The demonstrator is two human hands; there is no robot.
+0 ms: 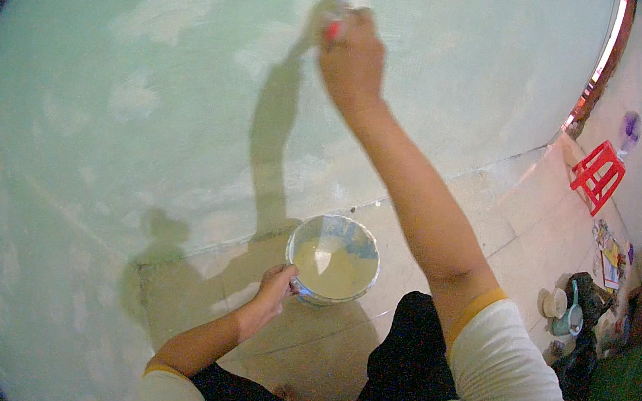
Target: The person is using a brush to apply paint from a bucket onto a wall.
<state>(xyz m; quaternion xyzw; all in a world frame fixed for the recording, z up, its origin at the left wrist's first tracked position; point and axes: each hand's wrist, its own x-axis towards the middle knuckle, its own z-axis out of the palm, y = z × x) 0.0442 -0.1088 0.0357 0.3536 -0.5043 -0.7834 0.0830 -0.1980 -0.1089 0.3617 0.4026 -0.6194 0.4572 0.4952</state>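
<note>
Green wall (65, 129) meets tiled floor (488, 213); left fingers (290, 273) pinch a bucket (361, 244); right fingers (358, 29) grip a tool (334, 29).

There are two hands (275, 289) (354, 59), one bucket (364, 247), one tool (333, 30), one stool (600, 175).

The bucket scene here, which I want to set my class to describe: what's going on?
One person's right hand is raised, gripping a small tool with red and blue parts up at a pale green wall; it is too blurred to name, and whether it touches the wall is unclear. The left hand holds the near-left rim of a bucket with pale yellowish contents. Whitish patches mark the wall. A red stool stands off to the right.
</note>
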